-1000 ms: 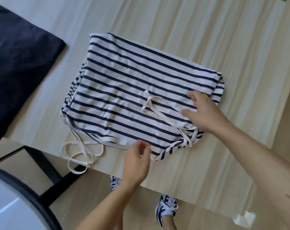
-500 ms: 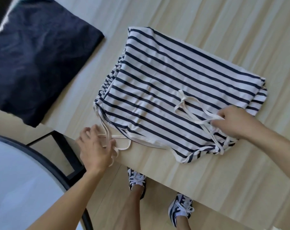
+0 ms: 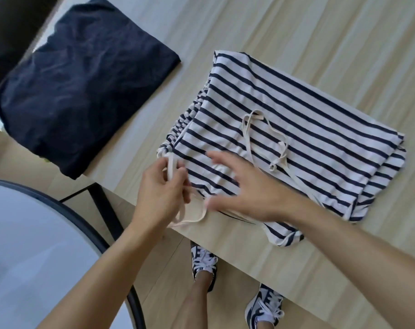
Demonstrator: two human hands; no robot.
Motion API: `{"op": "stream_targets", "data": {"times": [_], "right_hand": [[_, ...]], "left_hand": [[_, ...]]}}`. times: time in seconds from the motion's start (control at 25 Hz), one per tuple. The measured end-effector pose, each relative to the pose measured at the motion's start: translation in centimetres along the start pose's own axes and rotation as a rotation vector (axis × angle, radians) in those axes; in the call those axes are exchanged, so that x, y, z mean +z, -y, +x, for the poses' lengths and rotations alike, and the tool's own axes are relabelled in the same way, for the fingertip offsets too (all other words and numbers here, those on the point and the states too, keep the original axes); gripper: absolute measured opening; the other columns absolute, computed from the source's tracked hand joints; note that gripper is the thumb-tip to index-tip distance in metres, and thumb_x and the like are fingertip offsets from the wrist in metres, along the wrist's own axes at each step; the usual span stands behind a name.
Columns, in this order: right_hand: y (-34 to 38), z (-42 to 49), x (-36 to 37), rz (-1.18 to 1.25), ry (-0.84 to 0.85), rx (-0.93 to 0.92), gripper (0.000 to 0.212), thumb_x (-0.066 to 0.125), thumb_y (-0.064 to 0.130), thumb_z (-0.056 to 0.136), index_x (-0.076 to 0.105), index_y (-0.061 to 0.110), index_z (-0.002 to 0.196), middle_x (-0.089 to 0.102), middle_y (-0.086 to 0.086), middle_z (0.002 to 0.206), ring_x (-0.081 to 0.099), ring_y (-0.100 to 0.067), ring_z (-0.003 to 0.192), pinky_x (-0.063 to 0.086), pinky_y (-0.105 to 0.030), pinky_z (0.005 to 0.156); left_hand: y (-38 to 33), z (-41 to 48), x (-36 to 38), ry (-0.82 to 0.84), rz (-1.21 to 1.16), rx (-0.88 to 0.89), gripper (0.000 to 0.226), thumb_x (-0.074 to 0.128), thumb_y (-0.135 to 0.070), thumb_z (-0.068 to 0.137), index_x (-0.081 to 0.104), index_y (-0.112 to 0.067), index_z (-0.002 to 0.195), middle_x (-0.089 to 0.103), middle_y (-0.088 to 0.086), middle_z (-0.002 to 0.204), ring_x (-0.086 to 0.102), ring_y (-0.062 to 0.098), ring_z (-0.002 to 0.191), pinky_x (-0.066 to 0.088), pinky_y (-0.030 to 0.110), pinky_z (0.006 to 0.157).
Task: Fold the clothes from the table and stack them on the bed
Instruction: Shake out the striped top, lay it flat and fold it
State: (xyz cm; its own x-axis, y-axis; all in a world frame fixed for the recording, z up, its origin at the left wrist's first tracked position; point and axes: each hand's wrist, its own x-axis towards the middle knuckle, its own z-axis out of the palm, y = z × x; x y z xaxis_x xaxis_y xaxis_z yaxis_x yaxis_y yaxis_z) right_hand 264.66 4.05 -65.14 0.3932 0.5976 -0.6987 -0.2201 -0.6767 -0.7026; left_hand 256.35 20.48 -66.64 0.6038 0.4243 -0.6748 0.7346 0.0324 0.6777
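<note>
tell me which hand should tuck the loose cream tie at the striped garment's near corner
Probably left. The left hand pinches the cream tie right where it leaves the striped garment at that corner. The right hand is open, fingers spread over the stripes, holding nothing.

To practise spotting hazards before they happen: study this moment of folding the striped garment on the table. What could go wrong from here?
1. The left hand grips a cream tie; a tug could bunch the folded striped garment.
2. The second tie lies loose on top and may dangle or snag when carried.
3. The garment sits near the edge of the table, so a push from the right hand might slide it off.
</note>
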Motion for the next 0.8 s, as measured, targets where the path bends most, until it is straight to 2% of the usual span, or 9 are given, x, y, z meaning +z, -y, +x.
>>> {"op": "stream_targets", "data": {"times": [0.08,0.16,0.2,0.28,0.36,0.48,0.64,0.72,0.8], "right_hand": [[-0.1,0.4,3.3,0.191,0.100,-0.061,0.075,0.084,0.037,0.077,0.044,0.044,0.140,0.060,0.015,0.135,0.053,-0.001,0.127,0.041,-0.034,0.109],[-0.2,0.9,4.4,0.412,-0.069,-0.060,0.025,0.078,0.021,0.086,0.067,0.036,0.103,0.072,0.001,0.096,0.069,-0.015,0.093,0.052,-0.041,0.097],[-0.6,1.0,3.8,0.483,-0.172,-0.041,0.013,0.071,0.017,0.092,0.071,0.029,0.091,0.068,-0.003,0.081,0.066,-0.019,0.078,0.053,-0.044,0.090],[-1.4,0.3,0.8,0.498,-0.333,0.003,0.017,0.060,0.019,0.099,0.069,0.013,0.085,0.062,-0.003,0.070,0.061,-0.019,0.073,0.052,-0.046,0.092],[-2.1,-1.0,-3.0,0.517,-0.418,0.020,0.023,0.057,0.022,0.100,0.064,0.013,0.079,0.066,-0.003,0.074,0.064,-0.021,0.083,0.050,-0.047,0.099],[-3.5,-2.1,-7.6,0.536,-0.513,0.008,0.019,0.057,0.021,0.099,0.064,0.018,0.081,0.070,-0.005,0.087,0.066,-0.022,0.095,0.048,-0.049,0.106],[-5.3,-2.1,-11.2,0.614,-0.562,0.044,0.011,0.058,0.026,0.100,0.066,0.020,0.096,0.074,-0.004,0.100,0.069,-0.024,0.113,0.047,-0.047,0.108],[-6.6,-1.8,-11.2,0.325,-0.514,0.265,0.024,0.060,0.033,0.098,0.065,0.020,0.117,0.071,-0.004,0.115,0.063,-0.028,0.122,0.044,-0.048,0.110],[-7.6,-1.5,-9.4,0.013,-0.466,0.473,0.057,0.063,0.042,0.094,0.046,0.022,0.145,0.056,-0.002,0.140,0.051,-0.028,0.134,0.040,-0.042,0.109]], "left_hand": [[-3.6,-0.3,0.4,0.170,-0.141,-0.059,0.010,0.058,-0.011,0.100,0.062,-0.009,0.109,0.070,0.008,0.081,0.068,0.018,0.062,0.056,0.027,0.059],[-6.6,-0.2,0.7,0.321,-0.211,-0.126,0.015,0.060,-0.013,0.099,0.063,-0.009,0.113,0.074,0.011,0.097,0.074,0.025,0.075,0.061,0.033,0.068],[-7.9,-0.1,0.8,0.364,-0.151,-0.113,0.015,0.060,-0.016,0.099,0.064,-0.010,0.112,0.074,0.012,0.102,0.076,0.026,0.080,0.063,0.034,0.072],[-10.1,0.3,1.4,0.393,0.098,0.014,0.015,0.061,-0.023,0.099,0.067,-0.015,0.110,0.075,0.007,0.103,0.076,0.018,0.083,0.064,0.031,0.073],[-12.2,0.7,2.1,0.394,0.348,0.182,0.022,0.061,-0.031,0.097,0.067,-0.021,0.116,0.073,-0.004,0.105,0.074,0.011,0.087,0.063,0.029,0.077],[-14.3,1.4,3.0,0.541,0.577,0.360,0.046,0.061,-0.043,0.096,0.058,-0.026,0.138,0.063,-0.010,0.135,0.060,0.003,0.117,0.047,0.029,0.105],[-13.6,3.2,4.6,0.683,0.742,0.394,0.065,0.059,-0.038,0.098,0.031,-0.032,0.156,0.051,-0.005,0.151,0.050,0.011,0.135,0.037,0.038,0.116],[-11.3,4.8,5.2,0.645,0.831,0.389,0.064,0.057,-0.029,0.101,0.029,-0.030,0.158,0.052,0.002,0.151,0.052,0.019,0.134,0.039,0.042,0.116],[-8.1,6.2,5.7,0.614,0.848,0.326,0.061,0.055,-0.020,0.102,0.031,-0.026,0.157,0.056,0.006,0.146,0.056,0.021,0.130,0.042,0.036,0.112]]}}
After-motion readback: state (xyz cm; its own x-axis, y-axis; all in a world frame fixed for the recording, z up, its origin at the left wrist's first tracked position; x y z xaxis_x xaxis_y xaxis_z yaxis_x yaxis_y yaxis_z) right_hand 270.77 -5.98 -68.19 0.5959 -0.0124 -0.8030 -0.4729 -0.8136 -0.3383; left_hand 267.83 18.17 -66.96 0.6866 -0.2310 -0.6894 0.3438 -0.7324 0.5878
